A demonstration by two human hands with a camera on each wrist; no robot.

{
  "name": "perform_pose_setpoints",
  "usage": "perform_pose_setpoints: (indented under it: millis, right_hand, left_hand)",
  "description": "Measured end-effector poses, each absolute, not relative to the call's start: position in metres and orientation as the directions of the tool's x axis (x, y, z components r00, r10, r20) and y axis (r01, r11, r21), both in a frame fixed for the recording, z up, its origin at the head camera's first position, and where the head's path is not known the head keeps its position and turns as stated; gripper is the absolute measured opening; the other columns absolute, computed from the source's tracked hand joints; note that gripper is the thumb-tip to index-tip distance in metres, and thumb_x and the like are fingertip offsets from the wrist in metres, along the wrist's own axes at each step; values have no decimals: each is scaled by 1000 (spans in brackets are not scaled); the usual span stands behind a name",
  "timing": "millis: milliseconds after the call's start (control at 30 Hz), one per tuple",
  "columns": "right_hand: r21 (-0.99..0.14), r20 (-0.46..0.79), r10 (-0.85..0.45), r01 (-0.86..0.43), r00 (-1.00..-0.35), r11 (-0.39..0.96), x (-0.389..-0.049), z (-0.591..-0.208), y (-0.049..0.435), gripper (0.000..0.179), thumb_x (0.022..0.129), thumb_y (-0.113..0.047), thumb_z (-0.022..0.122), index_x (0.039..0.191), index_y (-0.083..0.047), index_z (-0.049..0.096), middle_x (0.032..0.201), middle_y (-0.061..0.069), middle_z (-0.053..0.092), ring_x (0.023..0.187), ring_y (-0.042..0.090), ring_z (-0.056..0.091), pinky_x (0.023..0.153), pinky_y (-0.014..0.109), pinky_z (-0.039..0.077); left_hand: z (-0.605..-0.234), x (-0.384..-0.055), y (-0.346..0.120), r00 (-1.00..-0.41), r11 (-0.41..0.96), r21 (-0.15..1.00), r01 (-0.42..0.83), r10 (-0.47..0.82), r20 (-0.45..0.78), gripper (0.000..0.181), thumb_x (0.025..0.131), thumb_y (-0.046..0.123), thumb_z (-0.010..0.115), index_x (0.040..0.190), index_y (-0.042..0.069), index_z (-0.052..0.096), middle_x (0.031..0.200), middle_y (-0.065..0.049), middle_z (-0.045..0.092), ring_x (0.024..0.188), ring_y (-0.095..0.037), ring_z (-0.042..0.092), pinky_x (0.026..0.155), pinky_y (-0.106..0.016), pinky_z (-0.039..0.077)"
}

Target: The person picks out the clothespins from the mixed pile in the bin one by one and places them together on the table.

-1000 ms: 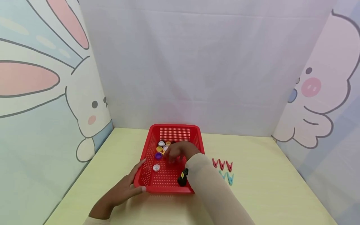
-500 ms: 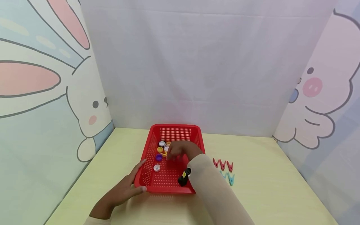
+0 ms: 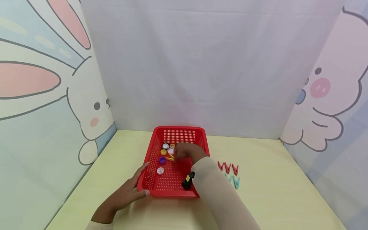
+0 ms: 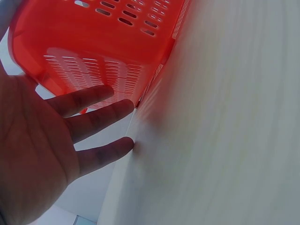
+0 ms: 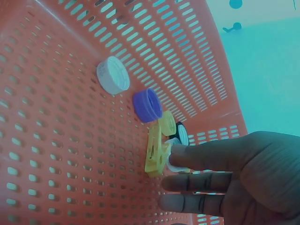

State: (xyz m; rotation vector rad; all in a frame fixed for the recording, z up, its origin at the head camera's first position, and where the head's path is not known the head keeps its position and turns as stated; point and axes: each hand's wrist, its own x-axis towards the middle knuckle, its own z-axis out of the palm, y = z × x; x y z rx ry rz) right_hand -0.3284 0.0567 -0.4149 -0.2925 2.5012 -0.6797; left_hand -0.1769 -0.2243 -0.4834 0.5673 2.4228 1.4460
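Observation:
A red perforated plastic basket (image 3: 161, 193) stands on the table. My left hand (image 3: 126, 191) is at its front left corner, fingers straight along the outside of the left wall and thumb near the front rim. My right hand (image 3: 187, 151) reaches down inside, its fingers extended beside a yellow clothespin (image 5: 155, 149) lying on the basket floor. In the right wrist view the thumb tip overlaps the clothespin's end; contact is unclear. Left of it lie a purple bottle cap (image 3: 162, 160), a white cap (image 3: 160, 171) and a yellow cap (image 3: 163, 152).
Farther back in the basket are a black-and-white cap (image 3: 165, 146), an orange cap (image 3: 172, 146) and another white cap (image 3: 171, 151). A black device (image 3: 188, 181) sits by the right wrist. Right of the basket lie red clothespins (image 3: 227, 168) and light blue clothespins (image 3: 236, 182).
My right hand has shifted slightly right, uncovering more of the yellow clothespin, which has also moved a little right and turned. The left hand stays at the basket's corner.

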Motion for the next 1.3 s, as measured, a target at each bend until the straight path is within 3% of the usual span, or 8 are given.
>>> perform_pose_setpoints:
  millis: [267,500,733,1000,1300]
  right_hand:
    - [-530,-488,-328,-25,-809,848,-329,-420,53,57,83,-7,90,133,-33,78,129,3,66,121,28,61,101,54,65]
    - [-542,-523,-266,75,-810,837,-330,-423,51,61,75,-10,97,128,-32,77,123,3,67,115,30,65,93,57,67]
    - [-531,-498,-309,3,-811,847,-326,-419,50,58,78,-9,95,131,-25,77,121,4,67,116,29,64,97,58,66]
    - [-509,-461,-362,-93,-810,856,-329,-415,54,64,76,-11,97,135,-28,77,129,0,68,122,28,61,104,54,64]
    - [-538,-362,-381,-143,-851,831,-328,-406,59,54,83,-5,92,133,-21,78,127,3,70,119,27,62,97,50,67]
  left_hand:
    - [-482,-177,-224,-890,435,876,206,456,-17,110,94,48,78,176,26,8,165,-23,48,140,-36,61,93,-40,69]
    - [-483,-176,-225,-888,430,879,204,460,-19,109,95,46,78,176,26,8,166,-23,48,140,-36,61,93,-40,69]
    - [-483,-177,-225,-886,421,882,210,464,-11,109,95,46,78,176,25,8,165,-24,48,140,-36,61,93,-41,69]
    - [-482,-176,-224,-887,434,875,216,461,-10,109,94,47,78,176,24,9,164,-25,49,139,-37,62,93,-41,69]
    - [-484,-177,-225,-884,427,875,226,467,0,108,95,46,76,176,25,8,164,-24,50,139,-35,62,93,-41,69]
